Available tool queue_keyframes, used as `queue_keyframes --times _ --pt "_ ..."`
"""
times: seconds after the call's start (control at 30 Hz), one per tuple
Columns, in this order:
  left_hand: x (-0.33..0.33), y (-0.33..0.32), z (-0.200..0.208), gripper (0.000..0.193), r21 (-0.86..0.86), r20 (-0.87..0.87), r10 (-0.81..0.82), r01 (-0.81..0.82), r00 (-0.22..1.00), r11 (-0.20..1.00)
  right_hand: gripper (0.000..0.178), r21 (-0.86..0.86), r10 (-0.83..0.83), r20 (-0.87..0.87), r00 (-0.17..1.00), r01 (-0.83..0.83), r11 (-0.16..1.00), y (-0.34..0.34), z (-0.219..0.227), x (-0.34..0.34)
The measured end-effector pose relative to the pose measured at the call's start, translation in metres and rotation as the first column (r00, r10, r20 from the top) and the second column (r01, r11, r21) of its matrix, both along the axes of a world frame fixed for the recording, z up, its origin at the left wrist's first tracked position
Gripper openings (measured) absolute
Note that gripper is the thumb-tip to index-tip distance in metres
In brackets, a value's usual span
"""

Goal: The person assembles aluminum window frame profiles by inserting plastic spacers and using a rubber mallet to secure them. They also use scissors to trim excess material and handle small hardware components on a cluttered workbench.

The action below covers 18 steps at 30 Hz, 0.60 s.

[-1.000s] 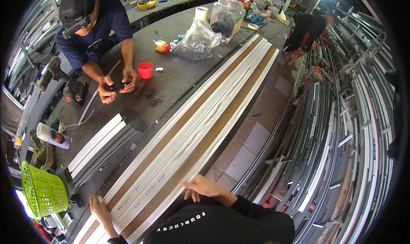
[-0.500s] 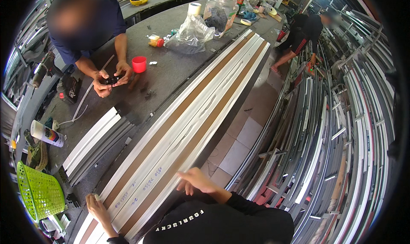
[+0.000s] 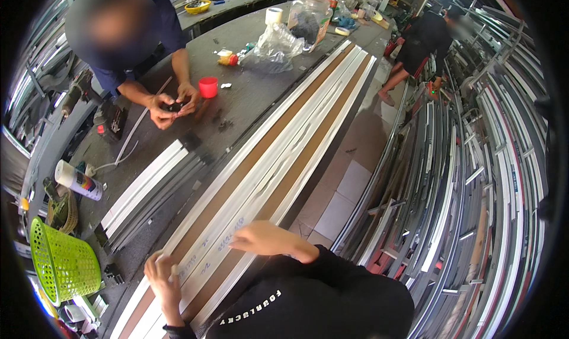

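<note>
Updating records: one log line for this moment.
left hand: at white-brown strips; right hand: over strips, contact unclear; co-worker's hands: holding black part

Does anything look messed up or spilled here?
Maybe: small dark bits lie scattered on the grey table near the red cup, like a spill. The long strips also look rippled in the middle.

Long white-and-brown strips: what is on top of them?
The strips bear blue handwriting, with the left hand at their left edge. The right hand is over them, contact unclear. What the hands and black shirt cover cannot be seen.
</note>
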<state>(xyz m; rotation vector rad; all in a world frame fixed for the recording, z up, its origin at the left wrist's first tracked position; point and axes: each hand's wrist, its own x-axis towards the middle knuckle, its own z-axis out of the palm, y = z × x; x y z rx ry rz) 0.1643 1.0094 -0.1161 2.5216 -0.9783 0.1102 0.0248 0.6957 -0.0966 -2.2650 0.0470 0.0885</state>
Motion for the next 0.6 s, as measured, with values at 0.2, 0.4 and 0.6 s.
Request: queue_keyframes --times 0.2,0.4,0.6 --pt "0.011 -0.057 0.01 0.051 -0.033 -0.053 -0.231 0.229 0.972 0.973 0.015 0.021 -0.073 0.525 0.848 0.073 0.997 0.079 -0.036 0.034" --pt "0.019 -0.08 -0.003 0.052 -0.052 -0.05 -0.344 0.341 0.938 0.939 0.007 0.182 -0.261 0.59 0.764 0.189 0.965 0.067 -0.041 0.017" --pt "0.015 -0.108 0.004 0.049 -0.088 -0.093 -0.399 0.392 0.912 0.916 0.01 0.38 -0.656 0.428 0.622 0.534 0.755 0.019 -0.039 -0.035"
